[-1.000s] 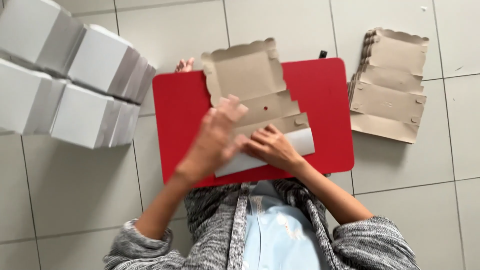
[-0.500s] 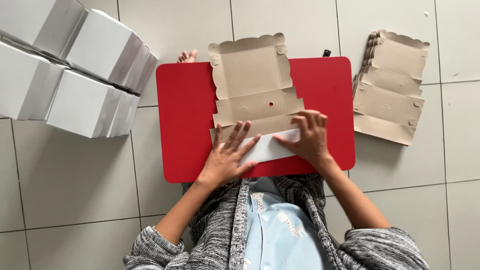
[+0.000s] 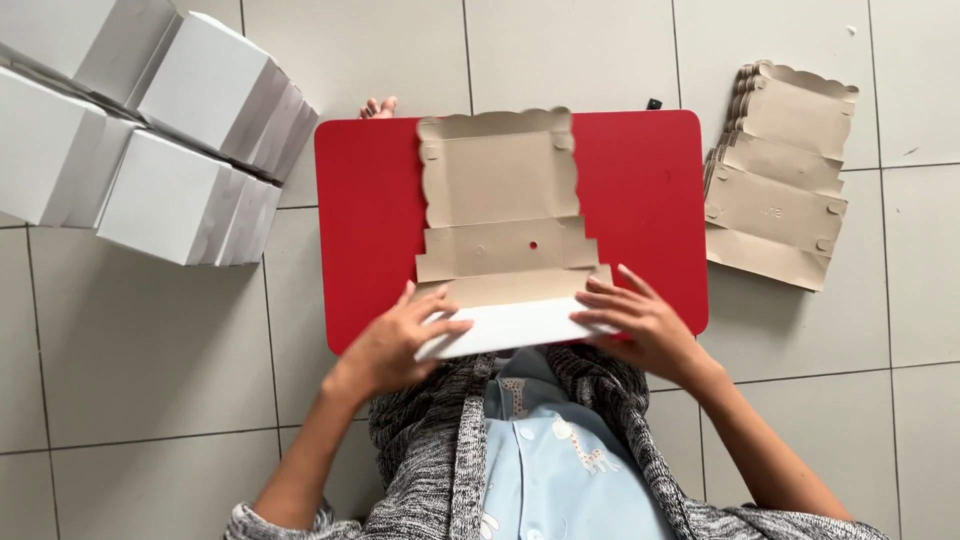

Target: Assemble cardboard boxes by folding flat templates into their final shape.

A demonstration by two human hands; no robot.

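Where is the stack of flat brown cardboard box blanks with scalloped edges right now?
In the head view, the stack of flat brown cardboard blanks lies on the tiled floor at the person's right, just beyond the right edge of the red tabletop.

A single head-worn camera looked straight down from above the seated person, fairly near. The red table [image 3: 640, 190] filled the frame's middle, its far edge toward the top, its near edge by the person's chest, tiled floor [image 3: 150, 350] on every side.
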